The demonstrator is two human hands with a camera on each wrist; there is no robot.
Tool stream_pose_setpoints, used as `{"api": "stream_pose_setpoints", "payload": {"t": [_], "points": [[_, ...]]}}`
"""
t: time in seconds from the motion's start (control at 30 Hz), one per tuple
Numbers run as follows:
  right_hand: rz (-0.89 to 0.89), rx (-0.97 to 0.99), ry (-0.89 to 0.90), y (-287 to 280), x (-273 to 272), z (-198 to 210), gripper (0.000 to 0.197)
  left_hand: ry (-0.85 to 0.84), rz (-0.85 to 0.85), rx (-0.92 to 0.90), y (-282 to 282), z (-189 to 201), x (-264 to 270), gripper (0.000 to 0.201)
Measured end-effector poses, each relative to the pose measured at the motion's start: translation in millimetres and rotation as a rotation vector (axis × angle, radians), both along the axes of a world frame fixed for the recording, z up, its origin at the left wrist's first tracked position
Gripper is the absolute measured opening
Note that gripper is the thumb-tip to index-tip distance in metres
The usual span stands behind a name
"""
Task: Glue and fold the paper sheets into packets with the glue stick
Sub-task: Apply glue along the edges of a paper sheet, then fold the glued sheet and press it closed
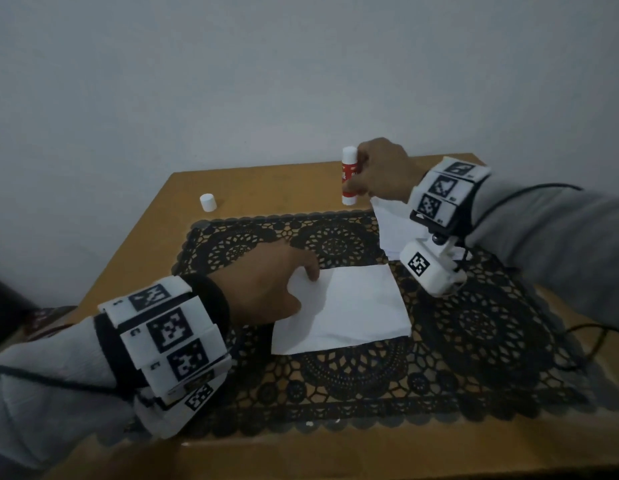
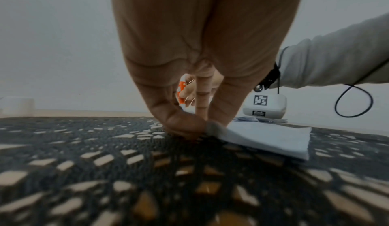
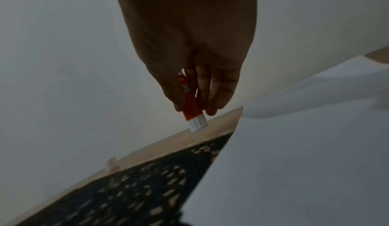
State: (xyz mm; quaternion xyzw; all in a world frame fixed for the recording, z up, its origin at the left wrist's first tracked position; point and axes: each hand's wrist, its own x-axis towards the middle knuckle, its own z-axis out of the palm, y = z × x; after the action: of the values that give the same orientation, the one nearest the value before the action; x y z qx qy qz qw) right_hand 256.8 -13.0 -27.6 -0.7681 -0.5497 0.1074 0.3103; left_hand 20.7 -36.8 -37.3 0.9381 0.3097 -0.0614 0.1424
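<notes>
A folded white paper sheet lies on the black lace mat in the middle of the table. My left hand pinches the sheet's left corner between thumb and fingers. At the back of the table my right hand grips the upright red and white glue stick by its body. Its ribbed white base points down, at or just above the table. Its white cap stands alone to the left on the wood.
A stack of white paper sheets lies under my right wrist at the mat's back right corner. The wooden table stands against a plain grey wall. A black cable trails over the table's right side.
</notes>
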Motion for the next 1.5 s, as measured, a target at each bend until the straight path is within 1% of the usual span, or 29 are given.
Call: {"api": "stream_pose_setpoints", "payload": {"t": [0.1, 0.27, 0.43, 0.5, 0.6, 0.67, 0.73, 0.8, 0.83, 0.93, 1.0, 1.03, 1.1, 1.2, 1.3, 1.5], "points": [[0.014, -0.038, -0.097, 11.3, 0.1, -8.4, 0.033, 0.016, -0.007, 0.003, -0.9, -1.6, 0.9, 0.040], [0.022, -0.055, -0.148, 17.9, 4.4, -12.0, 0.036, 0.016, -0.014, -0.006, -1.4, -1.5, 5.4, 0.039], [0.002, -0.052, -0.132, 19.2, 7.8, -12.3, 0.039, 0.050, -0.023, 0.026, -3.5, 1.8, 7.6, 0.039], [-0.019, -0.059, -0.136, 17.3, 7.1, -11.8, 0.046, 0.065, -0.044, 0.066, -7.6, 2.8, 7.2, 0.038], [-0.047, -0.076, -0.083, 6.3, 8.7, -1.8, 0.064, 0.084, -0.060, 0.167, -14.2, 2.2, 6.8, 0.039], [-0.053, -0.060, -0.061, -9.1, 13.6, 10.7, 0.063, 0.104, -0.066, 0.232, -18.4, 1.4, 6.2, 0.041], [-0.056, -0.049, -0.143, -31.4, 23.7, 23.7, 0.049, 0.121, -0.064, 0.271, -22.0, 0.8, 5.7, 0.042], [-0.032, -0.073, -0.305, -59.0, 38.0, 33.6, 0.028, 0.120, -0.047, 0.267, -25.4, 1.3, 6.2, 0.041], [-0.013, -0.106, -0.388, -74.7, 45.3, 36.6, 0.022, 0.120, -0.038, 0.259, -27.6, 1.8, 6.9, 0.040], [0.087, -0.291, -0.640, -122.9, 63.9, 39.6, 0.021, 0.151, -0.044, 0.258, -35.3, 1.2, 10.5, 0.037], [0.160, -0.474, -0.773, -151.7, 72.2, 38.7, 0.027, 0.177, -0.062, 0.292, -39.1, -0.7, 12.8, 0.035], [0.181, -0.565, -0.810, -164.1, 75.1, 38.2, 0.031, 0.184, -0.066, 0.299, -39.7, -1.3, 13.4, 0.035], [0.216, -0.705, -0.858, -180.9, 80.0, 35.6, 0.040, 0.192, -0.064, 0.292, -38.2, -2.1, 13.0, 0.033], [0.272, -0.798, -0.959, -192.6, 85.8, 29.2, 0.044, 0.180, -0.061, 0.282, -36.6, -0.8, 12.5, 0.030], [0.325, -0.794, -1.002, -193.8, 88.1, 21.7, 0.040, 0.182, -0.056, 0.271, -37.3, -1.6, 10.8, 0.030], [0.361, -0.757, -0.986, -191.8, 89.3, 12.9, 0.033, 0.168, -0.048, 0.245, -36.3, -4.2, 7.5, 0.032]]}}
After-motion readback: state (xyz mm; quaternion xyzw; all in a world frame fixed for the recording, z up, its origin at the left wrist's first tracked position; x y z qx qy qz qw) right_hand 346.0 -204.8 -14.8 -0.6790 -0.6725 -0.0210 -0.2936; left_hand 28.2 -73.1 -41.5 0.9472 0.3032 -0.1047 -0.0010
